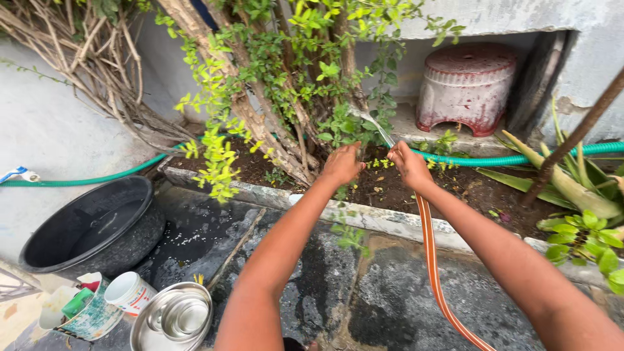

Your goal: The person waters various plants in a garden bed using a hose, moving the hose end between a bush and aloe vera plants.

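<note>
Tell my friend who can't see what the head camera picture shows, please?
A person's right hand holds an orange hose spraying water at a leafy shrub in a soil bed, with the left hand beside it. A green hose lies across the bed. A black tub and steel bowls sit on wet paving, lower left.
</note>
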